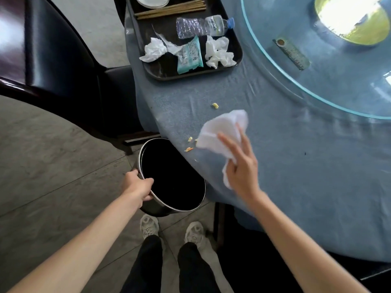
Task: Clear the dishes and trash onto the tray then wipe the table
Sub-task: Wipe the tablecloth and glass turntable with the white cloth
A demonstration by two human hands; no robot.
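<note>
From the head camera, your right hand (241,166) pinches a white cloth (224,132) between thumb and palm, fingers spread over it, on the blue-clothed table (296,176) near its rounded edge. A few yellow crumbs (189,144) lie just beside the cloth at that edge, another crumb (215,105) farther in. Your left hand (138,186) grips the rim of a black bin (172,176) held under the table edge. The dark tray (156,72) sits at the table's far edge, carrying crumpled napkins (219,52), a teal wipe packet (190,55) whose print is too small to read, a clear bottle (203,26) with an unreadable label, chopsticks (171,10) and a white plate (152,1).
</note>
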